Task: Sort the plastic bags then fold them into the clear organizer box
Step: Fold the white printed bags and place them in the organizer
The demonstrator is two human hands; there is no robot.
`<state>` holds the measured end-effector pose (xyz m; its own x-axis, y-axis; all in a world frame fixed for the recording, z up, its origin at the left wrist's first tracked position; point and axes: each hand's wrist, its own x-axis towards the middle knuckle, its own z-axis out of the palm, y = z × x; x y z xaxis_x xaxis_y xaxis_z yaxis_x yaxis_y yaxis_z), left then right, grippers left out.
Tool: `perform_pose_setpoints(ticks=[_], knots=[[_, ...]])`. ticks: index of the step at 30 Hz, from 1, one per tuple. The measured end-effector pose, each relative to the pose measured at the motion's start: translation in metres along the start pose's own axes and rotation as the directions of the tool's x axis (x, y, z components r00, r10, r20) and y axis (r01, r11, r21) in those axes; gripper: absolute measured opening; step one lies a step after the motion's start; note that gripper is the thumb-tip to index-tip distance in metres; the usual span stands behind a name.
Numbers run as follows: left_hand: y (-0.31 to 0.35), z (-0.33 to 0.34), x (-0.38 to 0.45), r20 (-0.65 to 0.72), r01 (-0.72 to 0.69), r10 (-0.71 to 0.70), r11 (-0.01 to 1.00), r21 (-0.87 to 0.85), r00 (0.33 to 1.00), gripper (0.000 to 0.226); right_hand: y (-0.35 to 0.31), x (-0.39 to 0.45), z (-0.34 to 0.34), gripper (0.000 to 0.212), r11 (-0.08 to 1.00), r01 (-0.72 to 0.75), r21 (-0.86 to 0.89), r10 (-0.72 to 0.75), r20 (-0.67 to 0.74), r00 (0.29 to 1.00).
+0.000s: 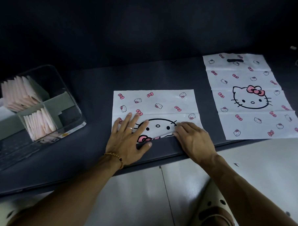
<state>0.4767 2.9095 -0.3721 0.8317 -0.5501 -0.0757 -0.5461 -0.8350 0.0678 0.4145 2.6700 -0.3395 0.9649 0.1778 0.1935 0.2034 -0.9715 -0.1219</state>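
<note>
I am mid-fold: my left hand [129,139] lies flat, fingers spread, on the cat-print bag [155,109], my right hand [192,138] presses its near edge with fingers extended, and next I judge the crease needs smoothing.

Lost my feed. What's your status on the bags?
Left hand flat on folded bag. Right hand pressing the crease. Second bag waiting. Nothing blocking.
</note>
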Motion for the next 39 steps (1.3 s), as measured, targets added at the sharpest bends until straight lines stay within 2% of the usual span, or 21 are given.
perform_pose_setpoints(ticks=[5,7,9,12,14,15,17,20,21,23,25,27,32,34,37,39], knots=[[0.001,-0.009,0.002,0.068,-0.035,0.032,0.998,0.046,0.997,0.06,0.012,0.001,-0.014,0.019,1.0,-0.024,-0.02,0.027,0.142,0.989],[-0.006,-0.018,0.004,0.126,-0.088,0.081,0.995,0.05,0.989,0.057,0.014,0.004,-0.022,0.024,0.997,-0.074,-0.038,0.08,0.199,0.977],[-0.017,-0.03,0.004,0.185,-0.138,0.131,0.99,0.027,0.974,0.057,0.015,0.011,-0.033,0.023,0.988,-0.155,0.015,0.145,0.275,0.951],[-0.031,-0.05,-0.001,0.271,-0.105,0.142,0.983,-0.148,0.952,0.051,0.019,0.022,-0.047,0.022,0.932,-0.313,0.184,0.198,0.464,0.863],[-0.038,-0.067,-0.005,0.297,0.009,0.08,0.957,-0.288,0.952,0.033,0.023,0.023,-0.056,0.038,0.851,-0.435,0.295,0.235,0.527,0.817],[-0.042,-0.074,-0.006,0.303,0.063,0.048,0.936,-0.347,0.952,0.021,0.024,0.02,-0.057,0.043,0.807,-0.486,0.335,0.266,0.528,0.806],[-0.049,-0.083,-0.009,0.317,0.157,-0.008,0.88,-0.448,0.948,0.026,0.028,0.008,-0.054,0.04,0.712,-0.573,0.406,0.337,0.517,0.787],[-0.058,-0.082,-0.019,0.349,0.358,-0.177,0.741,-0.568,0.92,0.023,0.029,-0.006,-0.042,0.017,0.59,-0.654,0.474,0.454,0.474,0.754],[-0.06,-0.079,-0.022,0.358,0.429,-0.259,0.704,-0.566,0.897,0.027,0.028,-0.007,-0.036,0.019,0.595,-0.667,0.448,0.497,0.447,0.743],[-0.06,-0.067,-0.026,0.324,0.496,-0.376,0.655,-0.57,0.868,0.017,0.022,-0.005,-0.024,0.032,0.656,-0.678,0.333,0.565,0.38,0.733],[-0.058,-0.059,-0.028,0.3,0.54,-0.453,0.635,-0.553,0.84,0.017,0.016,0.0,-0.016,0.03,0.713,-0.668,0.21,0.587,0.342,0.734],[-0.057,-0.052,-0.024,0.288,0.594,-0.532,0.597,-0.539,0.796,0.027,0.014,0.003,-0.009,0.029,0.713,-0.677,0.18,0.608,0.323,0.726],[-0.059,-0.045,-0.015,0.311,0.672,-0.606,0.568,-0.475,0.732,0.044,0.015,0.014,-0.006,0.039,0.639,-0.748,0.179,0.685,0.311,0.659],[-0.06,-0.044,-0.015,0.304,0.705,-0.642,0.582,-0.405,0.704,0.046,0.017,0.019,-0.007,0.036,0.589,-0.786,0.188,0.714,0.334,0.615],[-0.054,-0.046,-0.018,0.21,0.709,-0.683,0.627,-0.322,0.7,0.044,0.019,0.024,-0.008,0.03,0.529,-0.826,0.193,0.739,0.374,0.56],[-0.046,-0.047,-0.019,0.054,0.663,-0.676,0.698,-0.271,0.735,0.049,0.02,0.025,-0.008,0.031,0.504,-0.842,0.191,0.749,0.388,0.536]])
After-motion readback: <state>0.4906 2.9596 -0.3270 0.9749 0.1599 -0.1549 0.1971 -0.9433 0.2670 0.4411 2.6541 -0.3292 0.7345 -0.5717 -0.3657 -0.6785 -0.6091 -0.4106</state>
